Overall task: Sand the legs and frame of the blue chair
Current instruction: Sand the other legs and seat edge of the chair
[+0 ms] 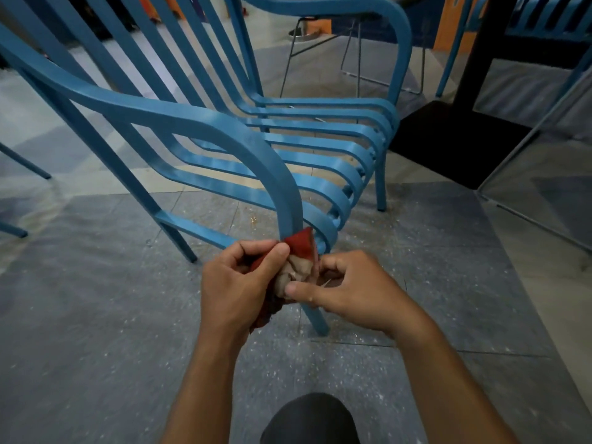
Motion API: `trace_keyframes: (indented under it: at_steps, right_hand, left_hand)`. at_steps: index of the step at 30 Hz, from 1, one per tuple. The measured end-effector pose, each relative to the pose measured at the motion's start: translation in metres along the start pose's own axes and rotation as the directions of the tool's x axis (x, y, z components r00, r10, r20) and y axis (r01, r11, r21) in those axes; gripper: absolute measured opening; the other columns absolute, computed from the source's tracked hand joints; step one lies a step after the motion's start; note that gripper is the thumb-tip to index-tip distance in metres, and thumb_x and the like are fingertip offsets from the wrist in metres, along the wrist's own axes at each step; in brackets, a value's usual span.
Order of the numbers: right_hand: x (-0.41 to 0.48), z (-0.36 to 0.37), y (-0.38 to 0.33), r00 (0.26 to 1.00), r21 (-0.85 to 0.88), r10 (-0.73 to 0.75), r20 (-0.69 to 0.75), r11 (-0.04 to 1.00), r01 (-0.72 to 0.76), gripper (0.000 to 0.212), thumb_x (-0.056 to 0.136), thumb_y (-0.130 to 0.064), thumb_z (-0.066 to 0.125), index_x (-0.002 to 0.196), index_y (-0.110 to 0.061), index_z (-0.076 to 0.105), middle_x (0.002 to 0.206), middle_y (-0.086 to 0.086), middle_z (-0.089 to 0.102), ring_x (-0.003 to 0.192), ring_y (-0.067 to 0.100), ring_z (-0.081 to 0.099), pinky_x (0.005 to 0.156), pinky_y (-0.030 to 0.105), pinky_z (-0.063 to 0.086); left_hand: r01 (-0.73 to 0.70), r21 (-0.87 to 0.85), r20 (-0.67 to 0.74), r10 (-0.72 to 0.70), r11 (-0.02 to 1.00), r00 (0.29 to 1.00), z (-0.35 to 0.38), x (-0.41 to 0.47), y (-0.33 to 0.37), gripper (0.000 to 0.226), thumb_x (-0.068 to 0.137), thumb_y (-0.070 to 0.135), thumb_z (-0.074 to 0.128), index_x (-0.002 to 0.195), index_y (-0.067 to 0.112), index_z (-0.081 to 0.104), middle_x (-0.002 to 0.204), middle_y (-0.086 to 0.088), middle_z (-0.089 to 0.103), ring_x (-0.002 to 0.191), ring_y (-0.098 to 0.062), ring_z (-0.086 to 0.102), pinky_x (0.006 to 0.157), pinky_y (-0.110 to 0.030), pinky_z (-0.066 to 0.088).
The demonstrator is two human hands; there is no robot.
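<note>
Blue chair (192,123): is standing on the floor right in front of the person, with its near armrest sweeping down into the front leg closest to the camera.
Front leg (318,322): is showing only below the hands, where it is running down to the floor; its upper stretch is sitting hidden behind the hands and the paper.
Sandpaper (301,251): is lying crumpled around the spot where the armrest is turning into the front leg, showing a red gritty face on top and a tan backing lower down.
Left hand (230,290): is pinching the left side of the sandpaper between thumb and curled forefinger, clamped on it, with a red tail of the sheet hanging under the palm.
Right hand (349,290): is gripping the right side of the sandpaper, thumb pressing the tan backing and the fingers curling in behind it, close against the leg.
Seat slats (304,161): are curving away behind the hands, from the chair back down to the front edge.
Floor (96,315): is lying grey and speckled, with pale dust scattered around the chair's feet.
Knee (310,418): is poking into view in dark cloth at the bottom edge, between the two forearms.
Black table base (455,139): is sitting just beyond the chair's far front leg, to the right.
Second blue chair (544,17): is standing behind that table, well apart from the hands.
Wire-legged stool (352,59): is standing further back, showing through the far armrest.
Blue legs (19,161): are reaching in at the left edge, well apart from the hands.
</note>
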State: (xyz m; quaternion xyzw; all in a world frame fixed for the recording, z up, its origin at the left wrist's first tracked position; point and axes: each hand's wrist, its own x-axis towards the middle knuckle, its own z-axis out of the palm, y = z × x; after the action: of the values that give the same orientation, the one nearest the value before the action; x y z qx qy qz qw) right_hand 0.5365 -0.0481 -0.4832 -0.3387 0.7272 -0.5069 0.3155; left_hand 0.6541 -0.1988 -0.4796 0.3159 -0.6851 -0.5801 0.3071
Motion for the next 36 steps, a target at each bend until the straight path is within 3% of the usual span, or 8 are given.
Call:
trace_keyframes:
  at_steps: [5,9,12,19,26,30,32,36]
  right_hand:
    - [-0.003,-0.013,0.004,0.998,0.14,-0.054,-0.035,0.988,0.059,0.042,0.068,-0.062,0.093,0.1,-0.039,0.08,0.097,-0.015,0.083,0.092,0.003,0.079,0.078,0.024,0.062]
    - [-0.001,-0.01,0.014,0.998,0.149,0.018,-0.059,0.989,-0.009,0.051,0.064,-0.062,0.095,0.103,-0.034,0.08,0.099,-0.013,0.083,0.094,0.005,0.079,0.09,0.039,0.064]
    - [0.001,-0.004,0.017,0.999,0.176,-0.013,-0.053,0.984,0.022,0.046,0.065,-0.062,0.094,0.102,-0.038,0.08,0.098,-0.016,0.082,0.092,0.002,0.078,0.08,0.026,0.063]
    - [0.003,0.007,0.023,0.993,0.25,0.109,0.042,0.961,-0.116,0.057,0.062,-0.057,0.098,0.106,-0.027,0.079,0.101,-0.008,0.084,0.097,0.009,0.08,0.092,0.036,0.062]
    - [-0.014,0.003,0.065,0.955,0.493,0.276,0.107,0.819,-0.292,0.068,0.069,-0.039,0.096,0.125,-0.013,0.067,0.11,0.005,0.083,0.102,0.019,0.08,0.078,0.03,0.065]
    - [-0.021,0.002,0.089,0.935,0.711,0.351,0.048,0.645,-0.278,0.065,0.072,-0.028,0.09,0.131,-0.014,0.067,0.116,0.008,0.081,0.104,0.021,0.079,0.093,0.043,0.061]
    - [-0.022,0.0,0.092,0.942,0.802,0.335,0.023,0.556,-0.217,0.06,0.075,-0.022,0.088,0.13,-0.015,0.068,0.115,0.008,0.081,0.103,0.02,0.079,0.089,0.041,0.061]
    - [-0.007,-0.003,0.069,0.956,0.888,0.282,-0.078,0.456,-0.062,0.054,0.077,-0.02,0.086,0.128,-0.016,0.07,0.106,0.004,0.082,0.092,0.016,0.081,0.072,0.03,0.064]
  left_hand:
    - [0.032,-0.093,-0.018,-0.034,0.995,0.999,0.011,0.013,0.004,0.013,0.081,0.024,0.09,0.091,0.02,0.084,0.089,-0.003,0.084,0.083,-0.021,0.082,0.069,-0.032,0.067]
    - [0.195,-0.102,0.001,-0.196,0.976,0.981,0.012,-0.002,-0.012,0.019,0.078,0.025,0.091,0.091,0.014,0.084,0.091,-0.014,0.083,0.079,-0.03,0.082,0.069,-0.045,0.068]
    - [0.108,-0.2,-0.015,-0.114,0.974,0.993,0.006,0.012,-0.001,0.032,0.071,0.037,0.096,0.093,0.016,0.085,0.093,-0.013,0.084,0.084,-0.029,0.083,0.071,-0.039,0.067]
    - [0.287,-0.14,0.003,-0.289,0.948,0.957,0.015,-0.003,-0.021,0.01,0.087,0.016,0.085,0.094,0.01,0.081,0.086,-0.011,0.083,0.083,-0.032,0.081,0.06,-0.033,0.065]
    - [0.33,-0.176,0.04,-0.328,0.927,0.944,0.045,-0.051,-0.052,0.014,0.091,0.017,0.081,0.105,0.017,0.08,0.097,-0.004,0.084,0.092,-0.019,0.081,0.074,-0.028,0.065]
    - [0.39,-0.196,0.198,-0.354,0.9,0.914,0.055,-0.064,-0.054,0.019,0.098,0.012,0.071,0.114,0.015,0.081,0.105,-0.005,0.083,0.105,-0.029,0.078,0.091,-0.046,0.065]
    - [0.367,-0.225,0.238,-0.314,0.903,0.919,0.051,-0.064,-0.049,0.022,0.092,0.016,0.075,0.112,0.017,0.083,0.105,-0.004,0.084,0.104,-0.026,0.079,0.088,-0.04,0.066]
    - [0.171,-0.151,0.034,-0.168,0.974,0.985,0.029,-0.043,-0.036,0.023,0.089,0.023,0.077,0.111,0.025,0.081,0.105,0.009,0.082,0.099,-0.01,0.077,0.078,-0.021,0.063]
